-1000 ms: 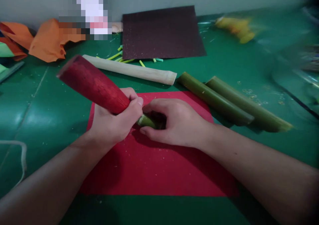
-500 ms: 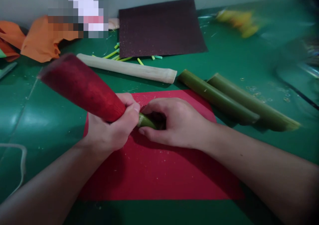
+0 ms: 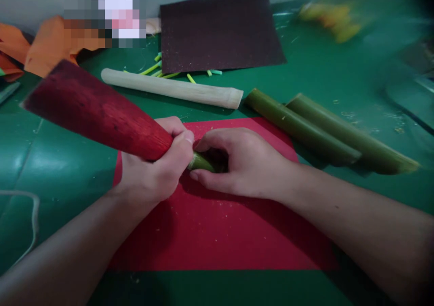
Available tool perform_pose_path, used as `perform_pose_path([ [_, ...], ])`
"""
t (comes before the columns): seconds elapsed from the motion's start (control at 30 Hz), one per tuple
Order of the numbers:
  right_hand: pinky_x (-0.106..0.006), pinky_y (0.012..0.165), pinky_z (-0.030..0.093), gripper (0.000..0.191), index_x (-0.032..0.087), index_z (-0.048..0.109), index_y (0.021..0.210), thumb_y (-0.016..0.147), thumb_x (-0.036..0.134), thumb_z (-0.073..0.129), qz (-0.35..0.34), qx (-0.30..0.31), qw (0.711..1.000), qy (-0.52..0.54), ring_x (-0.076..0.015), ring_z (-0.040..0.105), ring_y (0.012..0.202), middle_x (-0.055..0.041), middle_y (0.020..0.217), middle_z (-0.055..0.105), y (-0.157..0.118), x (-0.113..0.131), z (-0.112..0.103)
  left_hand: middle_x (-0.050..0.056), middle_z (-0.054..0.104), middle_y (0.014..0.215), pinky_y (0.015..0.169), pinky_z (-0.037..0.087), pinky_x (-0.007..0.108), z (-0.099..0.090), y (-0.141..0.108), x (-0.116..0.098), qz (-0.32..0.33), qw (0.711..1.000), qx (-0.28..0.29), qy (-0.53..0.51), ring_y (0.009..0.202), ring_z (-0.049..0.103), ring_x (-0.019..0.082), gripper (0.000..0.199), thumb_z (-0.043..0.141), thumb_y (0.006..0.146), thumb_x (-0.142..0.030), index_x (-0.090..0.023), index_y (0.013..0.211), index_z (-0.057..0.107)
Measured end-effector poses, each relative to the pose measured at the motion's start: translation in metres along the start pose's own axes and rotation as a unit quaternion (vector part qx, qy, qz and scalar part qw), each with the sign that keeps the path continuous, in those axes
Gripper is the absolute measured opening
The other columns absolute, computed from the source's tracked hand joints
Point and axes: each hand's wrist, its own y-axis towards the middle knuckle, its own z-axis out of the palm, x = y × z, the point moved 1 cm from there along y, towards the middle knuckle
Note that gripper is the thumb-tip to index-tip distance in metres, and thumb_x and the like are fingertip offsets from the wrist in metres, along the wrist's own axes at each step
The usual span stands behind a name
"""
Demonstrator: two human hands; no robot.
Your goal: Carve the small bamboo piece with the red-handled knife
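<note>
Clearly, the red tapered piece [image 3: 101,111] is clenched in the left hand [image 3: 164,161], its wide end pointed far left. Between the hands, over the red sheet [image 3: 210,238], the green stalk [image 3: 203,162] is partly exposed, clasped by the curled right hand [image 3: 249,163]. Beyond them, a pale tube [image 3: 172,88] and two green tubes [image 3: 305,132] are laid on the tabletop [image 3: 61,161].

Dim, cool light over my work here, with a pale sheen glaring off the green surface [image 3: 68,161] at left. Soft shadows pool beneath my hands and darken the red sheet [image 3: 217,238]. The yellow item [image 3: 334,19] smears with blur, the right edge stretches, corners blacken, and blocky pixels mask the upper left.
</note>
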Motion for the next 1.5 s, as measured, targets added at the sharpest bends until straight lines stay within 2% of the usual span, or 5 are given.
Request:
perform_pose_path([
  [0.1,-0.03,0.06,0.029,0.02,0.016,0.076,0.093,0.081,0.032,0.073,-0.002,0.003,1.0,0.003,-0.0131,0.053,0.068,-0.0017,0.079,0.07,0.0005,-0.0003,0.0002,-0.002,0.047,0.048,0.042,0.037,0.023,0.0001,-0.0017,-0.0008,0.009,1.0,0.023,-0.01,0.045,0.042,0.008,0.031,0.061,0.078,-0.017,-0.02,0.048,0.053],
  [0.27,-0.029,0.061,0.029,0.018,0.016,0.074,0.091,0.08,0.03,0.075,0.0,-0.002,1.0,0.002,-0.0129,0.054,0.07,-0.0015,0.081,0.071,0.0019,-0.0005,0.0001,-0.003,0.049,0.048,0.046,0.043,0.024,0.0031,-0.0031,-0.0032,-0.017,0.998,-0.058,0.003,0.046,0.045,0.009,0.027,0.063,0.075,-0.019,-0.021,0.049,0.057],
  [0.47,-0.029,0.061,0.029,0.018,0.016,0.074,0.091,0.08,0.031,0.074,0.0,0.0,1.0,0.007,-0.0132,0.053,0.07,-0.0016,0.08,0.07,0.0009,-0.0003,-0.0002,-0.002,0.048,0.047,0.047,0.047,0.023,0.0033,-0.0007,-0.004,-0.016,1.0,-0.022,-0.002,0.049,0.05,0.01,0.029,0.063,0.075,-0.021,-0.021,0.047,0.055],
  [0.7,-0.029,0.062,0.031,0.021,0.016,0.076,0.094,0.081,0.031,0.073,0.004,-0.002,1.0,0.006,-0.0144,0.057,0.071,-0.0033,0.086,0.074,-0.0002,-0.0017,0.0005,-0.003,0.05,0.047,0.049,0.048,0.024,0.0042,-0.0029,-0.0054,0.003,0.998,-0.059,0.002,0.047,0.051,0.01,0.027,0.064,0.075,-0.018,-0.022,0.049,0.058],
  [1.5,-0.029,0.059,0.029,0.017,0.016,0.073,0.087,0.078,0.031,0.074,0.002,-0.008,1.0,-0.002,-0.0123,0.051,0.067,-0.0009,0.078,0.069,0.0026,-0.0025,0.0005,-0.001,0.05,0.053,0.053,0.049,0.027,0.003,-0.0068,0.0029,0.033,0.999,-0.028,0.001,0.055,0.055,0.013,0.035,0.066,0.083,-0.022,-0.022,0.051,0.052],
])
